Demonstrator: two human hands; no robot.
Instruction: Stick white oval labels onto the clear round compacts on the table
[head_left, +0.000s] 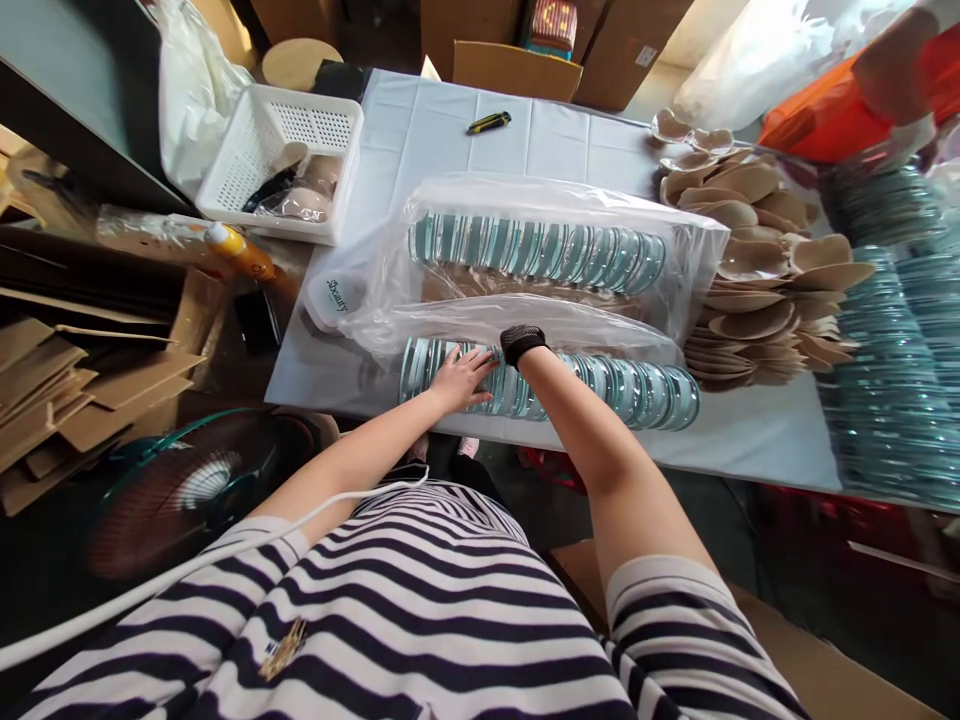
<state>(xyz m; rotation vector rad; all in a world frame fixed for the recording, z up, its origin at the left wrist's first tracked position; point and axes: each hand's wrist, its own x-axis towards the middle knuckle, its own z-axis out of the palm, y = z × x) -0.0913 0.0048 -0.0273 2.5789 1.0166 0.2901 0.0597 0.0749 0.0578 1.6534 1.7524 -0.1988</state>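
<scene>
Along the table's near edge lies a long row of clear, teal-tinted round plastic pieces (637, 392), packed tightly side by side. On the left part of that row rests my left hand (463, 380), its fingers spread over the top. My right hand (523, 344) reaches down at the far side of the row, by the fold of a large clear plastic bag (585, 320). Black mesh covers it, and its fingers are hidden. Inside the bag, a second row of similar plastic pieces (536, 245) sits farther back, with brownish material in front of it.
Stacked beige cup-shaped pads (754, 265) and more clear plastic pieces (892, 370) fill the right side. A white basket (337, 190) stands at back left, near a white oval item with lettering (335, 298). A yellow-black cutter (489, 123) lies behind. A fan (195, 490) is below left.
</scene>
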